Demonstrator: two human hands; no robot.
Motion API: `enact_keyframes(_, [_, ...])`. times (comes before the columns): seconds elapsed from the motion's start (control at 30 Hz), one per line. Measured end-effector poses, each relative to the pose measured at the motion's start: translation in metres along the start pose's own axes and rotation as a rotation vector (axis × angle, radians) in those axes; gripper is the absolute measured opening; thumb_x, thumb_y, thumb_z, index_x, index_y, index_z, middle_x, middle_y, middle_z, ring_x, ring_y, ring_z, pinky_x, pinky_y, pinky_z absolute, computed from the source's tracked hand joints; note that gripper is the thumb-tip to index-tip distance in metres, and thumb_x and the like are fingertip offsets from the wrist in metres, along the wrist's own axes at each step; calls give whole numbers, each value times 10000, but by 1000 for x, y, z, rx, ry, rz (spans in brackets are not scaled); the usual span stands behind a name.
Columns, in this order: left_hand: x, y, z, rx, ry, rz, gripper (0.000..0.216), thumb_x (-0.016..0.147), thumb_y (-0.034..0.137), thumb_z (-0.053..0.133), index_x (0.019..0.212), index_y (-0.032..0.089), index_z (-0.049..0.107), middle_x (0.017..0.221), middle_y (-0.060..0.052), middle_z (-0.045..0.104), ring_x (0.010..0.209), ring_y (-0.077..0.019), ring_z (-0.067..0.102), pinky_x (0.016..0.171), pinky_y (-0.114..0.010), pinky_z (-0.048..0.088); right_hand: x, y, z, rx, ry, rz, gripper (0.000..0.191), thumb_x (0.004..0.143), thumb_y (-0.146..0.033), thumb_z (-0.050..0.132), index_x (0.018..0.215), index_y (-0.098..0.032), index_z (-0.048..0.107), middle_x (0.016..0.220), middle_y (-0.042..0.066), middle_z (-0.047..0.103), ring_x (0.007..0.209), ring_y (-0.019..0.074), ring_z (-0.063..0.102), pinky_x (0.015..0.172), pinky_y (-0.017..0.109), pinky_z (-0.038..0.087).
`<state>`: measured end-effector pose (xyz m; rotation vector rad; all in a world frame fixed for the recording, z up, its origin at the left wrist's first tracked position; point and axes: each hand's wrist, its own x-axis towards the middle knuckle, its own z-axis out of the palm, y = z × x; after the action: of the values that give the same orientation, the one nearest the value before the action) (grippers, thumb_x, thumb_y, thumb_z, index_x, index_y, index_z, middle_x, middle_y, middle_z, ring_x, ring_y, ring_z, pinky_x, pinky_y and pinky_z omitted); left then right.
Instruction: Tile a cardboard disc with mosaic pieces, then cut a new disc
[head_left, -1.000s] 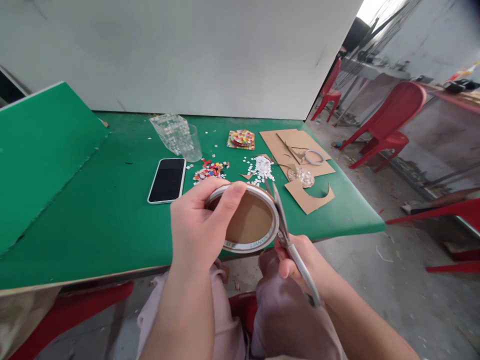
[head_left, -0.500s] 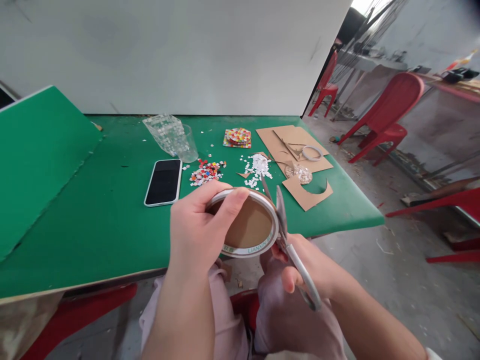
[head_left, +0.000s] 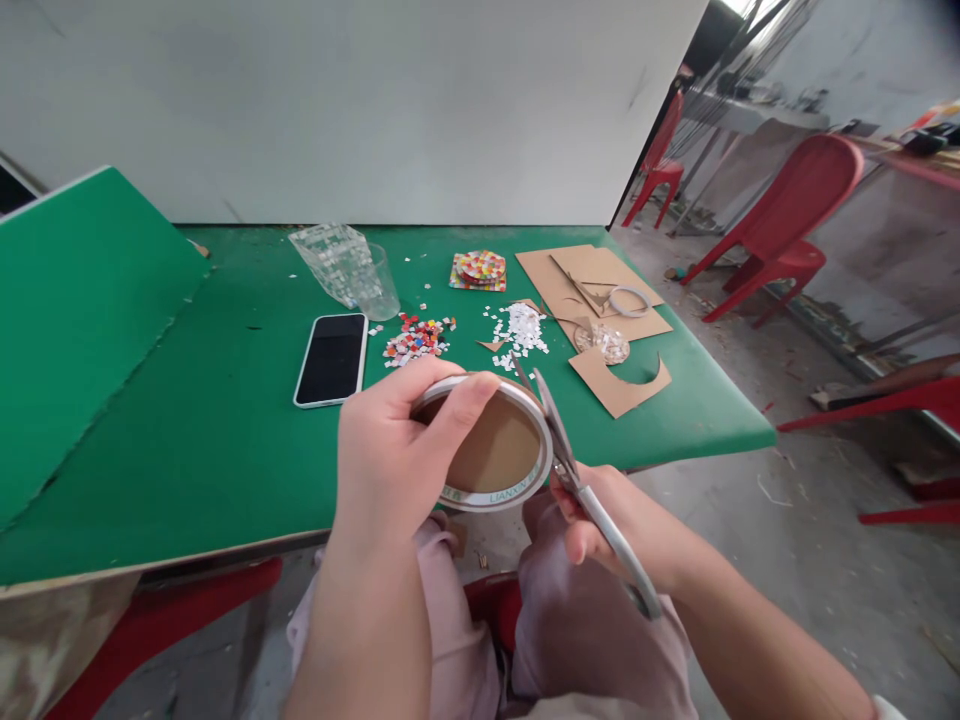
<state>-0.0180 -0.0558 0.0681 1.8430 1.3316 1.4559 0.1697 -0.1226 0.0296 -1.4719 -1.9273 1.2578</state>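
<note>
My left hand (head_left: 397,450) is closed on a tape roll core (head_left: 504,498), a white-rimmed ring with green "LIANXIN" lettering, thumb over its near rim. Brown cardboard (head_left: 501,445) fills the ring's opening from behind and is pinched along with it. In my right hand (head_left: 611,515) is a pair of scissors (head_left: 577,480) with pale handles, my fingers closed round them. Their blades lie against the right edge of the ring and cardboard, pointing up and away from me. How much cardboard sits between the blades is hard to make out.
On the green table (head_left: 202,430) lie a phone (head_left: 331,360), a clear plastic cup (head_left: 377,285), coloured mosaic pieces (head_left: 420,340), white pieces (head_left: 523,330), mosaic coasters (head_left: 480,268), cardboard sheets (head_left: 551,262) and a cut-out scrap (head_left: 611,392). A green board (head_left: 90,300) stands left; red chairs (head_left: 817,200) are at right.
The scissor blades have drawn closer together along the ring's right edge. My right hand's grip has tightened slightly, while my left hand keeps its hold. The view has shifted slightly.
</note>
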Motion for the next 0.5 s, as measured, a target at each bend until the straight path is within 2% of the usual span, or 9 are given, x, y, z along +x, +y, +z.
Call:
enact_keyframes(0.3, [-2, -6, 9, -50, 85, -70, 249, 744, 342, 618, 554, 185, 586, 479, 52, 455, 465, -64, 391, 407, -193, 287, 4, 5, 4, 231, -129, -98, 728, 559, -867, 311, 818, -192, 398, 789, 2, 416, 672, 133, 341, 574, 251, 342])
enact_keyframes(0.5, [-1, -7, 11, -77, 119, -28, 241, 755, 308, 608, 545, 191, 581, 474, 63, 422, 458, -53, 361, 398, -185, 267, 5, 6, 7, 193, -119, -110, 714, 582, -848, 326, 846, -189, 404, 798, 9, 432, 686, 140, 364, 578, 255, 355])
